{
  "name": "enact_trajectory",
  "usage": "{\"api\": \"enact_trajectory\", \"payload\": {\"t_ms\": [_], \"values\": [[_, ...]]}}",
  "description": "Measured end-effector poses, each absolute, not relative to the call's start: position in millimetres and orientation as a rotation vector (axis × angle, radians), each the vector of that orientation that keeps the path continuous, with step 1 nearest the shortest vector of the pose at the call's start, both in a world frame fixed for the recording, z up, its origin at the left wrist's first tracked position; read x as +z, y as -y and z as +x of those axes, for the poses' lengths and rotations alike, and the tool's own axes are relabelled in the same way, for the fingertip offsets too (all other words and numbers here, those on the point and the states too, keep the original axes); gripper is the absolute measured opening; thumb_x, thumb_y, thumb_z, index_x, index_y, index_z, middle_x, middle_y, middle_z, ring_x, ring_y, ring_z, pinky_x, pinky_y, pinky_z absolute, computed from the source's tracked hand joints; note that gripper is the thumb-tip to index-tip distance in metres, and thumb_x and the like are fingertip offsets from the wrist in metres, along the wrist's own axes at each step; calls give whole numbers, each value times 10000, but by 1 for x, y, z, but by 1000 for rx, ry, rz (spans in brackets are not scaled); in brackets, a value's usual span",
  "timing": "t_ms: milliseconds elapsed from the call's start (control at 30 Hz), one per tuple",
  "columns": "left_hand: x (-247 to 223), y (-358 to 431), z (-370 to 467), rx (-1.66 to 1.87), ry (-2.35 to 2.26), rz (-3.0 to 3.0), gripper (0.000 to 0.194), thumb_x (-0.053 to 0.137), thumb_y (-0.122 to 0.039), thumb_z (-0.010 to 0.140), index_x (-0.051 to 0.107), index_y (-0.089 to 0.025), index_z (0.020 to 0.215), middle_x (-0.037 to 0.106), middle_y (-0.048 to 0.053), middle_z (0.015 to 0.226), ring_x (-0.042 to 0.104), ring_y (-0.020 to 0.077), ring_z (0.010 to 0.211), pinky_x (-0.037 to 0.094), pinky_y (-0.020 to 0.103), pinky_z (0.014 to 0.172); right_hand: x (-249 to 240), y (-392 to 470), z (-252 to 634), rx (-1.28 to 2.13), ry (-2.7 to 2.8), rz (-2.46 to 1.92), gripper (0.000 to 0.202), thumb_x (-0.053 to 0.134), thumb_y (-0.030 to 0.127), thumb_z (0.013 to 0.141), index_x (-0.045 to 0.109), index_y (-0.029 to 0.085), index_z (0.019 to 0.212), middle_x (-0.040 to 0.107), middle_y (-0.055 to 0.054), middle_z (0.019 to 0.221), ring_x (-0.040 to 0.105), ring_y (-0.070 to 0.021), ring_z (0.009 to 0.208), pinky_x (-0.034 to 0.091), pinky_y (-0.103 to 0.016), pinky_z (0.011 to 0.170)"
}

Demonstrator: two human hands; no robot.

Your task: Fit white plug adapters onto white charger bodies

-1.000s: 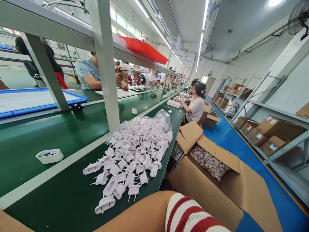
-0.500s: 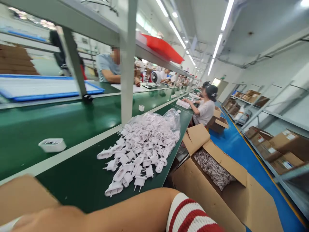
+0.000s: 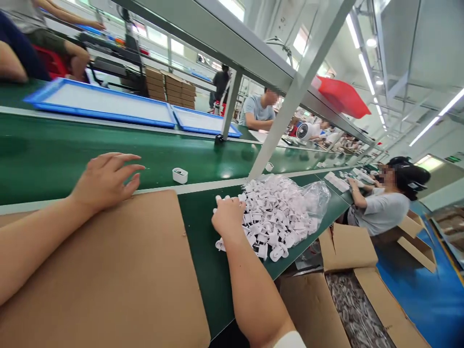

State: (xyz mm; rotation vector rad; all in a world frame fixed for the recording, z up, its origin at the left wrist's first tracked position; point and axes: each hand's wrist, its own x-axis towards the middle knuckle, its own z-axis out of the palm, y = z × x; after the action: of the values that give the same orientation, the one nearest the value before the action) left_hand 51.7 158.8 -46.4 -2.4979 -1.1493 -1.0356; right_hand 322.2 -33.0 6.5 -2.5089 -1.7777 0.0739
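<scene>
1. Nearest, a cardboard flap (image 3: 108, 270) now fills much of the near left; both hands have come forward past it.
2. The right hand (image 3: 229, 212) has reached the near-left edge of the white plug parts (image 3: 275, 212), heaped on the table (image 3: 203, 270). That seems to put loose pieces within grasp; whether its curled fingers grip any, I cannot tell.
3. The left hand (image 3: 108, 179) shows spread fingers, visibly empty, near the flap's far edge.
4. Beyond them, a white casing (image 3: 180, 176) stands apart from both hands.
</scene>
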Motion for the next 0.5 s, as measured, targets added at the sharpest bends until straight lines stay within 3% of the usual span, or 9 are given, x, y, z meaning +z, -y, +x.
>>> {"api": "enact_trajectory", "payload": {"t_ms": [67,133,267,367,433,500], "values": [[-46,-157,50,-951,1191,-2512,423,435,-425,1011,741,-139,1074,715,179,1396,623,339,1318,457,501,1207,4,29,325,100,1815,-2499,389,588,136,975,808,276,1263,786,-133,1265,630,-330,1322,368,-552,1182],[-46,-156,49,-860,1253,-2541,436,389,-392,1046,717,-124,1148,684,161,1443,593,310,1354,426,486,1237,2,27,326,81,1804,-2381,350,630,126,940,830,276,1185,800,-115,1152,665,-312,1241,383,-534,1170],[-37,-156,64,-730,1351,-2687,527,359,-380,1072,594,-74,1431,551,164,1601,457,322,1487,317,518,1301,-6,22,321,240,1515,-1942,223,697,225,918,798,197,1115,739,-134,1234,707,-241,1041,528,-408,1013],[-23,-159,89,-628,1476,-2874,724,465,-408,995,398,-106,1650,342,155,1771,316,378,1590,270,538,1316,-10,17,316,671,1169,-1598,174,729,361,903,738,203,976,734,-76,1092,686,-171,841,584,-322,826],[-15,-162,105,-540,1558,-2999,778,551,-383,892,474,-118,1619,437,156,1722,441,362,1525,366,446,1259,-11,15,312,1003,992,-1380,275,813,450,839,697,210,908,724,-34,925,654,-152,763,575,-281,721],[-10,-164,114,-512,1624,-3041,695,589,-382,813,649,-126,1456,625,165,1544,634,326,1311,497,360,1088,-10,16,310,1224,893,-1223,387,906,505,745,672,212,838,704,-18,829,622,-139,719,552,-253,652]]}}
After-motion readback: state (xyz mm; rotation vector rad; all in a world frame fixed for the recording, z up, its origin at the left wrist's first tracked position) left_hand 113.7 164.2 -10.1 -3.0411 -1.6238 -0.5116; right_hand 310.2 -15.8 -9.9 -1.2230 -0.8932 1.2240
